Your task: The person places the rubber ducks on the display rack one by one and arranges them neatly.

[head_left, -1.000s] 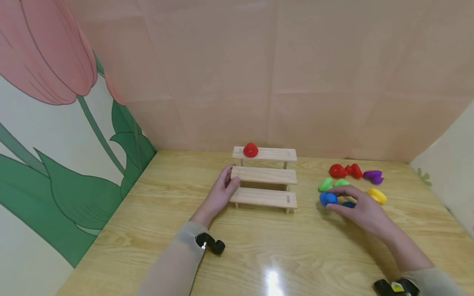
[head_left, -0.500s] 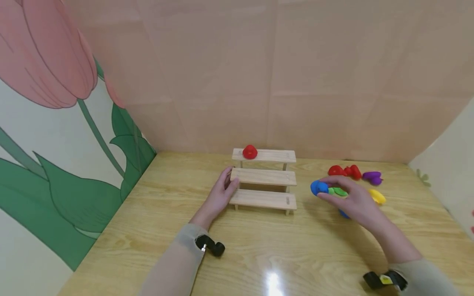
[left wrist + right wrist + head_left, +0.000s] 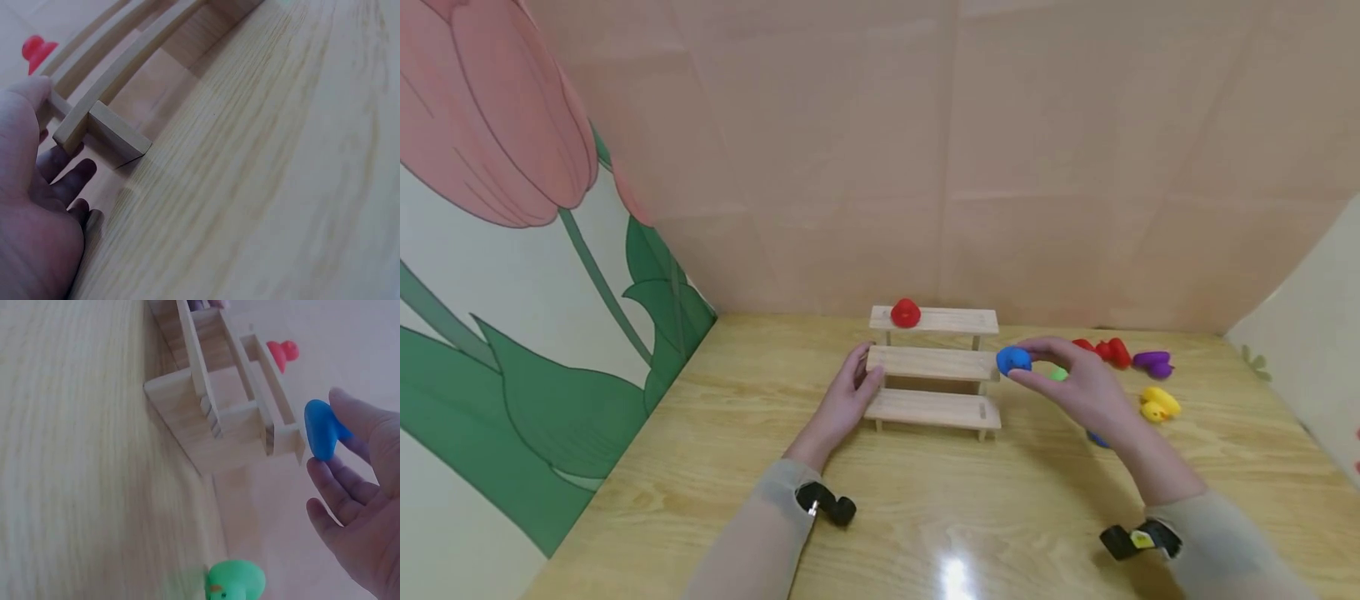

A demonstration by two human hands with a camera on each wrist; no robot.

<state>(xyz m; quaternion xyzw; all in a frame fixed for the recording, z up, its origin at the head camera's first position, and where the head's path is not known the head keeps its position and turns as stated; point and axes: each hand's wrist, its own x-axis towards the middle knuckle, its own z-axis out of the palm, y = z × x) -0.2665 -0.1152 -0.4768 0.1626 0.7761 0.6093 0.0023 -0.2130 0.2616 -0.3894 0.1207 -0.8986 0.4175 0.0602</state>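
Observation:
A small three-tier wooden stand (image 3: 934, 362) sits on the table, with a red toy duck (image 3: 906, 314) at the left of its top tier. My left hand (image 3: 841, 404) holds the stand's left end, thumb at the middle tier and fingers behind. In my right hand (image 3: 1086, 387) a blue toy duck (image 3: 1015, 360) is pinched between thumb and fingers, raised above the table. It overlaps the right end of the middle tier in the head view. From the right wrist, the blue duck shows just outside the stand's upper tiers, its far side turned away.
More toy ducks lie at the right: red (image 3: 1117, 352), purple (image 3: 1153, 364), yellow (image 3: 1160, 404) and green (image 3: 237, 579). Another blue one (image 3: 1097, 438) is partly hidden by my right wrist. A pinkish sheet (image 3: 820, 167) hangs behind the table.
My right hand has lifted the blue duck from beside the other ducks and carried it left to the stand. The left hand has stayed at the stand's left end.

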